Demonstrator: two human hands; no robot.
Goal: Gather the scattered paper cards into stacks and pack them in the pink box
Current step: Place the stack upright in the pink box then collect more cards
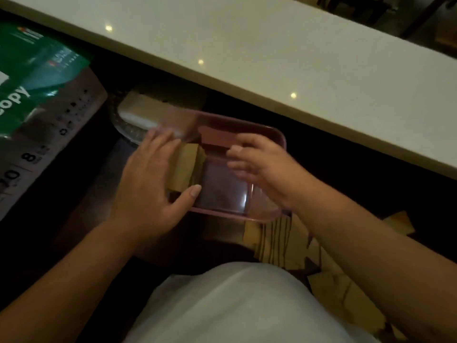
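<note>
The pink box (259, 131) lies on the dark floor in the middle of the head view, translucent and open on top. A stack of yellow cards (184, 167) stands at its left end. My left hand (148, 179) rests against that stack and the box's left wall, thumb over the near rim. My right hand (262, 164) hovers over the box's right half, fingers spread and pointing left, holding nothing I can see. A pinkish card (217, 138) lies at the box's far side. More yellow cards (274, 240) lie scattered on the floor to the near right.
A white counter (272, 58) runs diagonally across the top. A green copy-paper carton (37, 102) stands at the left. A block of pale paper on a clear round dish (146, 112) sits just behind the box. My white-clothed lap (235, 305) fills the bottom.
</note>
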